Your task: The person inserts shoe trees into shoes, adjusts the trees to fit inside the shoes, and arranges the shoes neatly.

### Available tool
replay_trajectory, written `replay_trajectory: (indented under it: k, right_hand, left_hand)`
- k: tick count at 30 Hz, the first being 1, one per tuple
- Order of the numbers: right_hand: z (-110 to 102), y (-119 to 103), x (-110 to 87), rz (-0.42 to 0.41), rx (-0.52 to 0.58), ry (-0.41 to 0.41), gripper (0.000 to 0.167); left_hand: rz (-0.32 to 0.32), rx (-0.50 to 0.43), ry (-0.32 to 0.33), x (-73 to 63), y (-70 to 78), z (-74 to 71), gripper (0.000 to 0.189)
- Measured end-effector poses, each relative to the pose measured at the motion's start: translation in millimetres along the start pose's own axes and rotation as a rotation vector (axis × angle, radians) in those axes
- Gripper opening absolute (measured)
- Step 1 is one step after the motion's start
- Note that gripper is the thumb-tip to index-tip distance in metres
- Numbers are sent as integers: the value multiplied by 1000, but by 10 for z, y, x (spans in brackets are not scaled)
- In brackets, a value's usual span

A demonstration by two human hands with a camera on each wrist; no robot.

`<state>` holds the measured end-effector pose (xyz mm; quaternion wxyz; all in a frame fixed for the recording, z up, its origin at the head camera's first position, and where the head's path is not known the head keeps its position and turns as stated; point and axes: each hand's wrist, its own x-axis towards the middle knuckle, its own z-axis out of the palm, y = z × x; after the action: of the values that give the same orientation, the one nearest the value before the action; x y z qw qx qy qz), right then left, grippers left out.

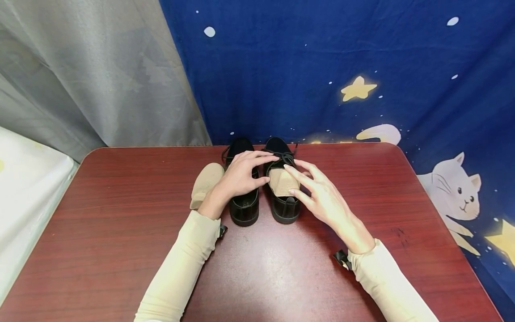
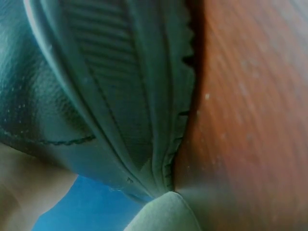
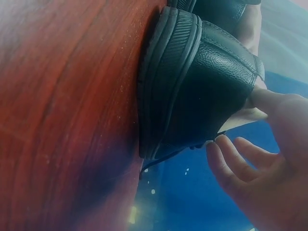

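Note:
Two black lace-up shoes stand side by side near the table's far edge, a left shoe [image 1: 245,210] and a right shoe [image 1: 286,210], heels towards me. A beige shoe insert [image 1: 281,182] lies in the right shoe's opening, its front part hidden inside. Another beige insert [image 1: 206,181] lies on the table left of the left shoe. My left hand [image 1: 242,175] reaches over the left shoe, its thumb tip beside the right shoe's insert. My right hand [image 1: 323,197] rests thumb and fingertips at the insert's right side and the shoe's rim, fingers loosely extended.
The shoes and hands are on a reddish-brown wooden table [image 1: 273,273] with rounded far corners. Behind it hang a grey curtain [image 1: 120,80] and a blue curtain [image 1: 281,67] with stars and a cat. White covering [image 1: 28,192] shows at the left.

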<state>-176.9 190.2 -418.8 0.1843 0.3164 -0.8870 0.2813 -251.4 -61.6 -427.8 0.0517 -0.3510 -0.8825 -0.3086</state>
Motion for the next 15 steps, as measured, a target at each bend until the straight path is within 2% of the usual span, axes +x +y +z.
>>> replay_trajectory:
  k: [15]
  right_hand:
    - [48,42,12,17,-6,-8,60]
  left_hand:
    - [-6,-1,-9,3,3,1,56]
